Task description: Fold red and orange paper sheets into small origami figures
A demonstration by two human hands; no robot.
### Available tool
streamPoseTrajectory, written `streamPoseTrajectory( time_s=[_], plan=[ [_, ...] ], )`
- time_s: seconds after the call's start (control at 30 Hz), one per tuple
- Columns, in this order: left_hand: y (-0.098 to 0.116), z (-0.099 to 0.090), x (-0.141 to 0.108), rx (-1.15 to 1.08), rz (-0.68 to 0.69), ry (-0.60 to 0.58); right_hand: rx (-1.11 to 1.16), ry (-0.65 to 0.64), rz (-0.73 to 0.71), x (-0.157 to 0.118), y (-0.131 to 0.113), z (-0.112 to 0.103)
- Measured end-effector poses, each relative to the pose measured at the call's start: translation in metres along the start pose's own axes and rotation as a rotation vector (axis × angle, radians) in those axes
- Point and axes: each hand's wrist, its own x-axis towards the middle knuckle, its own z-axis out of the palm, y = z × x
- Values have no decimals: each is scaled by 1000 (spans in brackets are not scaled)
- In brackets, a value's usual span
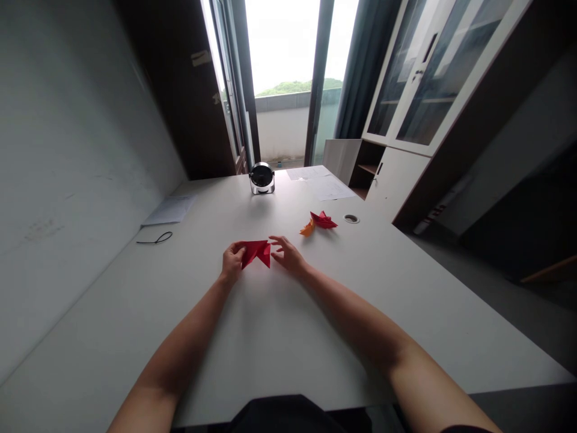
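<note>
A folded red paper (256,250) with two points hanging down is held just above the white table (279,331). My left hand (233,258) pinches its left end between thumb and fingers. At the paper's right edge is my right hand (287,255), its fingers apart and curved toward the paper, gripping nothing that shows. Beyond my right hand lie a red folded paper piece (323,220) and a smaller orange one (307,228), side by side.
A round black and silver device (262,178) stands near the far edge. Paper sheets lie at the far right (333,187) and left (169,210). A black cable tie (157,239) is at left, a round table hole (351,219) at right.
</note>
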Motion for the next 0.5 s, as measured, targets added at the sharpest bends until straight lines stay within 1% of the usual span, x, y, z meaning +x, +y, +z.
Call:
streamPoseTrajectory(
  time_s=[0.1, 0.23, 0.33, 0.5],
  plan=[
    [2, 0, -3, 59, 13, -55, -57, -35, -110, -2, -12, -2],
    [4, 1, -6, 143, 47, -83, -73, -64, -177, -3, -21, -4],
    [7, 3, -9, 155, 50, -116, -48, -75, -139, -2, -18, -3],
    [12, 11, -15, 159, 61, -233, -48, -63, 11, -1, -8, -2]
  ],
)
